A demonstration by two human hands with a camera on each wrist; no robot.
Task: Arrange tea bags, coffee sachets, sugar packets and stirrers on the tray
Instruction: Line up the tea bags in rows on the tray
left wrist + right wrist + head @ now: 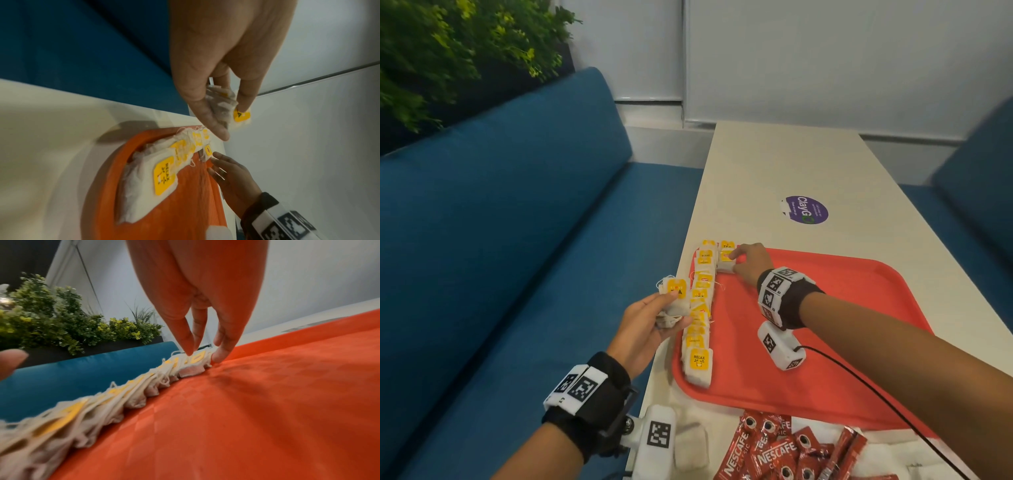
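Your left hand [645,329] hangs just off the table's [784,164] left edge, above the blue bench [517,240], with thumb and fingers closed round a small bunch of tea bags [675,298] whose yellow tags face up. Your right hand [751,265] reaches to the far left corner of the red tray [825,325], where its fingertips [219,356] pinch a single tea bag [725,262] lying on the tray floor; the right wrist view shows thumb and fingers pressing on its two sides. A row of tea bags [700,325] runs along the tray's left edge, overlapping like tiles, from the near left corner up to the bag you are pinching. On the table's near edge, outside the tray, lies a heap of red coffee sachets [784,448], well apart from both hands. Farther along the table sits a round purple sticker [804,209]. A black cable [876,394] trails from your right wrist across the tray.
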